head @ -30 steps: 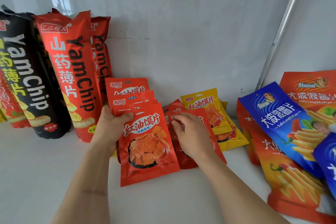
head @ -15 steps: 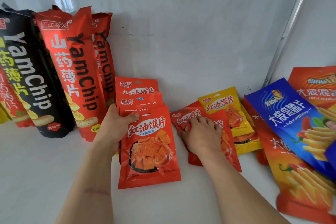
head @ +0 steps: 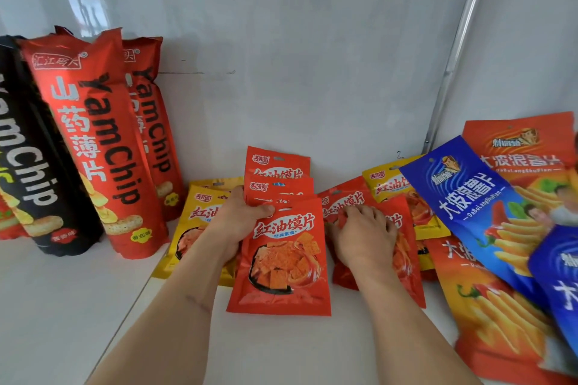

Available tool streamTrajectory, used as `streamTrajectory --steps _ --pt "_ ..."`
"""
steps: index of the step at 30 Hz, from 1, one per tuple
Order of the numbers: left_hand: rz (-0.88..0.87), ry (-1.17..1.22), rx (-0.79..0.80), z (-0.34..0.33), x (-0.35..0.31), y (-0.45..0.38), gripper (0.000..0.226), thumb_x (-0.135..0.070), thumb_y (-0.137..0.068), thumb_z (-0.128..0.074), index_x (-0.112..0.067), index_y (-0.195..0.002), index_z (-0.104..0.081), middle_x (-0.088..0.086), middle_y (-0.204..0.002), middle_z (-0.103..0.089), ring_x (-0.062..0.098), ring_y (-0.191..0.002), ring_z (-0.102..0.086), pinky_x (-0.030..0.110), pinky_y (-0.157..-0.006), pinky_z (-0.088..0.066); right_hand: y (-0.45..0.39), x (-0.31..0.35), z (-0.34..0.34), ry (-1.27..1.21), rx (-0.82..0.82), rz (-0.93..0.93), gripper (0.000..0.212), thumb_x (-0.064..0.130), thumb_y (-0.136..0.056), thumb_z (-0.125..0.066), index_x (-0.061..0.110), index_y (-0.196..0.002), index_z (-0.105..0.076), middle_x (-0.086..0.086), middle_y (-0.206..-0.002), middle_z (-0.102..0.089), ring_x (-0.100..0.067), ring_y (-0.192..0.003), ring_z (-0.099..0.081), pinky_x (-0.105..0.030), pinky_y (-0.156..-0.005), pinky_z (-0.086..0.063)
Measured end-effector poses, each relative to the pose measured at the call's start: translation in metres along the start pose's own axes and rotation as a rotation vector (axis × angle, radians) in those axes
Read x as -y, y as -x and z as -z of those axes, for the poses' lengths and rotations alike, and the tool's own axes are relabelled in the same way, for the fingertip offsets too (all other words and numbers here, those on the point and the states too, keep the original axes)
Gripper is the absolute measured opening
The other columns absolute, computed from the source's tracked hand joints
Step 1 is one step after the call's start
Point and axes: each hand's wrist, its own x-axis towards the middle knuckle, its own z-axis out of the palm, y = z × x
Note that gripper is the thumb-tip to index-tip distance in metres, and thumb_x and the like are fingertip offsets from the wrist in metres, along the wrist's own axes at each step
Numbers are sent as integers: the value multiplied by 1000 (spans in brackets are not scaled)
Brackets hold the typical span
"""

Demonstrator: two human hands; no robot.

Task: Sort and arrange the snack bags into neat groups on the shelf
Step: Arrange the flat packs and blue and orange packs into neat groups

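My left hand [head: 233, 222] holds a fanned stack of small red snack pouches [head: 281, 262] at its left edge, thumb on the front pouch. My right hand [head: 364, 234] lies on top of two more red pouches [head: 403, 262] just to the right, fingers curled into the upper one. Yellow pouches of the same kind [head: 194, 222] lie behind my left hand, and another yellow pouch [head: 387, 187] lies behind the red ones on the right.
Tall red YamChip bags [head: 93, 141] and a black one [head: 28, 166] stand against the back wall at left. Large blue [head: 469, 209] and orange [head: 488, 300] chip bags lie overlapping at right. A white shelf floor [head: 281, 350] runs to the front.
The view has shifted so everything sits further right and yellow pouches show at left. My right hand has settled lower on the red pouches and gathered them. My left hand keeps its stack.
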Motion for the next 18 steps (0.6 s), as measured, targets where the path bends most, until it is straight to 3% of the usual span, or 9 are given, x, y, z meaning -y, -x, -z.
streamTrajectory --steps 2,6,10,15,18 --pt "13 -68 -8 -2 1 -8 52 -30 -77 -85 -27 -122 -58 1 -109 -76 25 -91 -76 51 -85 -61 -1 0 1 -83 -65 12 46 51 -98 -40 27 -134 -54 2 -143 -50 -20 -138 -37 -44 -113 -21" --pt "-20 -169 -40 -6 -2 -7 28 -21 -87 -78 -33 -104 -59 0 -109 -72 24 -98 -71 50 -93 -56 1 9 16 -151 -138 130 44 52 -99 -33 26 -112 -66 6 -119 -65 -16 -119 -53 -41 -109 -27" --pt "-42 -197 -64 -9 0 -6 47 -22 -85 -80 -27 -125 -56 0 -117 -71 24 -103 -69 52 -96 -55 24 23 29 11 15 236 60 69 -93 -26 24 -98 -65 5 -102 -66 -19 -106 -58 -43 -106 -29" --pt "-74 -293 -101 -7 0 -10 57 -22 -85 -80 -20 -134 -52 2 -123 -68 25 -108 -66 40 -92 -53 45 30 27 52 100 234 59 75 -87 -33 24 -103 -58 6 -107 -67 -22 -107 -58 -42 -102 -31" --pt "-107 -401 -125 -8 0 -10 60 -26 -86 -78 -20 -137 -47 3 -127 -65 27 -114 -64 44 -98 -52 46 27 21 21 126 240 58 75 -88 -33 26 -108 -57 8 -109 -67 -19 -108 -59 -41 -106 -28"
